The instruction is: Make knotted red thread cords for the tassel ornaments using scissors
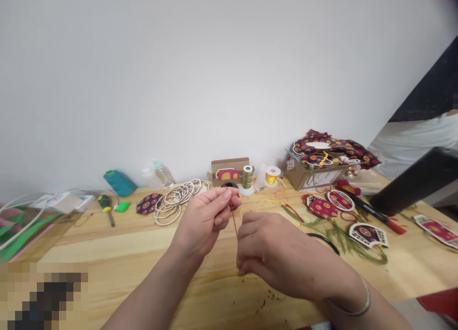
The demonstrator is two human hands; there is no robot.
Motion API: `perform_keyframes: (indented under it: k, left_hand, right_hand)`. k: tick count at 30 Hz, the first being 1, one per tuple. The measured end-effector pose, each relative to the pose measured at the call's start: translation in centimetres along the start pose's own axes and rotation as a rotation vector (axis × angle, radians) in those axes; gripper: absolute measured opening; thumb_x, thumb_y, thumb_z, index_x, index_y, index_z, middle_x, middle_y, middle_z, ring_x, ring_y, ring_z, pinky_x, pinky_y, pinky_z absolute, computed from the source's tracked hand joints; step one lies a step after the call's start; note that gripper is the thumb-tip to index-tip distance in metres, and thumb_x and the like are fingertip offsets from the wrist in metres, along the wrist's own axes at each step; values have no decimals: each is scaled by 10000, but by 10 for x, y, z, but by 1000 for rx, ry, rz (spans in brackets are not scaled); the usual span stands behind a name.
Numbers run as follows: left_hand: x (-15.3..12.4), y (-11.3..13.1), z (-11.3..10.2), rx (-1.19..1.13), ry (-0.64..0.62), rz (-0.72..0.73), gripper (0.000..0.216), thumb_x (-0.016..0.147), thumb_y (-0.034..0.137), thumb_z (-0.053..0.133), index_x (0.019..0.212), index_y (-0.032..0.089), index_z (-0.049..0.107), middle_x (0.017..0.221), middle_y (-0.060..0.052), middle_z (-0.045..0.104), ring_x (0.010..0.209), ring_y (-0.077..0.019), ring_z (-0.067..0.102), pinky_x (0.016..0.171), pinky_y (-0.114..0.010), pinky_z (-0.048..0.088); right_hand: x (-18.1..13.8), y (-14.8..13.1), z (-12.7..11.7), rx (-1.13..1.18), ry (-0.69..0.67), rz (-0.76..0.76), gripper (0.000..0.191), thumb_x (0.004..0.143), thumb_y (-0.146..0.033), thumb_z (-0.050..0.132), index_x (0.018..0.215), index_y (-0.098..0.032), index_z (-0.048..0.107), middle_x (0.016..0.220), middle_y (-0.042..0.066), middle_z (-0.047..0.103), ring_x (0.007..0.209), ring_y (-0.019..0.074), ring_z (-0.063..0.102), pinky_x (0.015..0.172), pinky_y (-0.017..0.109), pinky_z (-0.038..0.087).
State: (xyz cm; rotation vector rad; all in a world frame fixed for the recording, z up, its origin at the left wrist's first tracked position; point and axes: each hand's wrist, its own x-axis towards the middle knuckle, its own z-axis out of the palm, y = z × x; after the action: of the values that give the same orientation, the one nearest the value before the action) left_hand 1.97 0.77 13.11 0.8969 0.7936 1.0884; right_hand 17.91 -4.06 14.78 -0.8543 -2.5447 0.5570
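Note:
Above the middle of the wooden table, my left hand [209,215] pinches a thin red cord [234,221] between thumb and forefinger. The cord runs down toward my right hand [272,253], whose fingers are curled closed around its lower part. My right hand's fingertips are mostly turned away, so the exact grip is hidden. Just behind my left hand stands a dark spool [234,204], partly covered by the fingers. A spool of olive thread [247,178] and a spool of yellow cord [272,175] stand farther back.
Left lie wooden frames [171,203], patterned fabric [147,204], a screwdriver [106,208] and a teal thread cone [119,183]. Right are a cardboard box [318,177] with fabric, tasselled ornaments [368,235], a marker [379,214] and a black cylinder [418,179]. Dark scraps [264,302] lie near me.

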Motion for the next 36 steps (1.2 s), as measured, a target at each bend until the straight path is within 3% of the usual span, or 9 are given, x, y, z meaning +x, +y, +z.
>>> perform_keyframes:
  k: [3, 10, 20, 25, 28, 30, 33, 34, 36]
  left_hand:
    - [0, -2, -1, 21, 0, 34, 203, 695, 258, 784, 784, 89, 714, 697, -24, 640, 395, 13, 321, 376, -150, 165]
    - [0, -5, -3, 44, -30, 39, 170, 730, 258, 761, 723, 97, 706, 684, -15, 627, 393, 16, 330, 384, -155, 163]
    - [-3, -3, 0, 27, -22, -10, 177, 711, 268, 779, 777, 111, 731, 533, 32, 519, 398, -1, 310, 396, -151, 149]
    - [-5, -2, -3, 57, -64, -33, 196, 720, 292, 770, 755, 104, 725, 486, 51, 432, 421, -12, 285, 408, -150, 143]
    - [-5, -2, -5, 71, -102, -47, 210, 731, 307, 764, 741, 103, 718, 486, 72, 362, 429, -13, 239, 409, -151, 135]
    - [-6, -2, -6, 81, -131, -65, 219, 740, 317, 760, 725, 105, 710, 491, 84, 313, 434, -14, 209, 409, -151, 129]
    - [-6, -2, -7, 99, -161, -88, 234, 752, 339, 752, 724, 110, 709, 502, 87, 289, 442, -18, 200, 412, -152, 125]
    - [-7, -2, -7, 103, -166, -90, 238, 753, 344, 751, 725, 112, 710, 502, 85, 291, 443, -19, 201, 412, -152, 124]
    - [-8, -2, -8, 116, -170, -81, 238, 752, 349, 750, 724, 116, 713, 500, 82, 305, 442, -18, 198, 413, -154, 125]
  right_hand:
    - [0, 0, 6, -73, -81, -12, 143, 787, -64, 660, 728, -180, 719, 703, -8, 707, 761, 147, 576, 707, 267, 420]
    - [2, 4, 21, -161, -194, -151, 149, 707, -50, 677, 678, -191, 714, 680, -37, 715, 664, 137, 526, 654, 283, 382]
    - [6, 0, 20, -213, -288, -126, 132, 736, -66, 682, 702, -182, 736, 702, -9, 738, 672, 148, 562, 631, 293, 373]
    - [-4, 0, 2, 25, -382, -217, 124, 848, -228, 677, 750, -174, 729, 727, 10, 738, 638, 120, 582, 563, 250, 376]
    - [-11, 8, -11, 403, -164, -224, 321, 893, -332, 635, 624, -159, 667, 601, -3, 659, 552, 87, 545, 522, 214, 383]
    - [-9, 15, -17, 586, 170, -72, 395, 910, -375, 602, 583, -155, 627, 556, -4, 608, 530, 84, 530, 512, 208, 400]
    - [5, 28, -19, 656, 594, 149, 269, 930, -279, 556, 724, -153, 673, 665, 12, 653, 624, 96, 584, 607, 227, 474]
    - [10, 33, -17, 640, 636, 183, 184, 919, -239, 557, 845, -149, 699, 745, 25, 682, 693, 108, 612, 665, 246, 498]
    - [19, 42, -12, 592, 585, 183, 244, 911, -185, 526, 1095, -147, 683, 941, 65, 712, 870, 138, 643, 792, 292, 519]
